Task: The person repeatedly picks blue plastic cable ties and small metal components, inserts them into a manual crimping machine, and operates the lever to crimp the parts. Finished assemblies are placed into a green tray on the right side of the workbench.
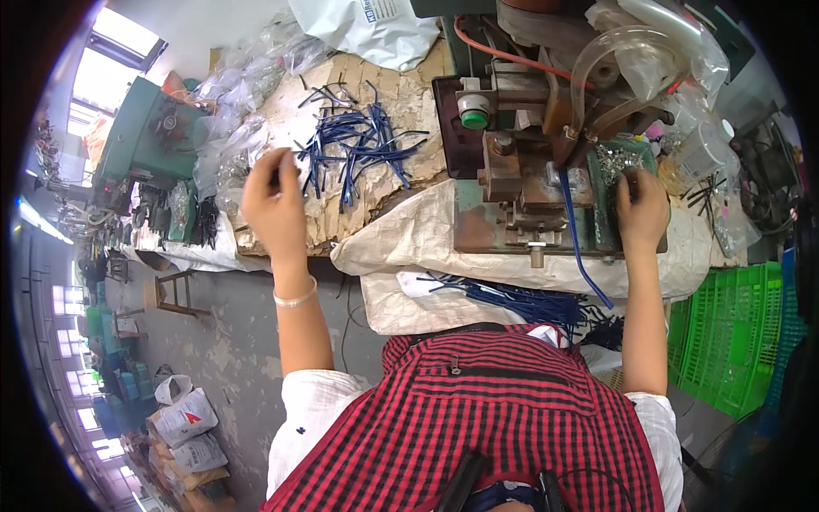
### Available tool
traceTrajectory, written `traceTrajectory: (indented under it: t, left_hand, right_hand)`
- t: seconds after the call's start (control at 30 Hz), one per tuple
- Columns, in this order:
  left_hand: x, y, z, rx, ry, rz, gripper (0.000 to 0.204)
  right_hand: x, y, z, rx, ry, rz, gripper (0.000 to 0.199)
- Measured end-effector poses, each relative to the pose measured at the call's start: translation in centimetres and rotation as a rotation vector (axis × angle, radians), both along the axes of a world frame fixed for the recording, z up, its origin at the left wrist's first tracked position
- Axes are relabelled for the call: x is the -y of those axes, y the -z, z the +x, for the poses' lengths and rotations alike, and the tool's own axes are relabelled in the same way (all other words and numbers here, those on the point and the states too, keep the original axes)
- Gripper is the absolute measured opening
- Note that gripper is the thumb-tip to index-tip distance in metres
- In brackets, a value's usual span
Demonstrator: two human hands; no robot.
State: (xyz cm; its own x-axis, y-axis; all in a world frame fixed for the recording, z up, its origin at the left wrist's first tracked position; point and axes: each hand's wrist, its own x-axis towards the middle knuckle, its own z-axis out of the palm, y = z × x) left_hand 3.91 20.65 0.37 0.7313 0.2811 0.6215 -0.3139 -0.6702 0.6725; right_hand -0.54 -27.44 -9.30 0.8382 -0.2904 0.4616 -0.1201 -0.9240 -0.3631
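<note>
My left hand is raised over the left part of the worktable, its fingers loosely bent and apart, with nothing visible between them. Just right of it lies a loose pile of dark blue strips. My right hand reaches to a green tray with small shiny metal pieces. Its fingers are curled together at the tray, and what they pinch is too small to make out. Between the hands stands a bench press. One blue strip hangs from its tooling toward me, touched by neither hand.
A bundle of dark blue strips lies on cloth below the table's front edge. Green plastic crates stand at the right. Plastic bags lie at the back left. A wooden stool and white sacks are on the floor.
</note>
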Motion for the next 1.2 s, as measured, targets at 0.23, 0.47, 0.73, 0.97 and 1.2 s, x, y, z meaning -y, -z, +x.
traceTrajectory:
  t: [0.23, 0.47, 0.73, 0.97, 1.2]
  left_hand:
    - [-1.0, 9.8, 6.8, -0.532, -0.357, 0.763, 0.024]
    - [-0.2, 10.2, 8.9, -0.682, -0.315, 0.803, 0.021]
    - [-3.4, 11.2, 7.2, -0.661, -0.066, 0.356, 0.020]
    - [4.3, 6.1, 4.3, -0.057, -0.050, 0.105, 0.016]
    - [16.3, -5.2, -0.2, 0.260, 0.795, -0.364, 0.015]
  right_hand:
    - [-0.6, 0.3, 0.5, 0.106, -0.043, -0.138, 0.019]
    - [-0.4, -0.7, 0.0, 0.229, -0.032, -0.080, 0.009]
    - [-2.5, -2.9, -1.4, 0.207, -0.117, 0.903, 0.014]
    - [-9.8, -7.7, -0.9, 0.323, -0.441, 0.761, 0.017]
    - [-13.1, -8.4, -0.5, 0.313, -0.490, 1.434, 0.046]
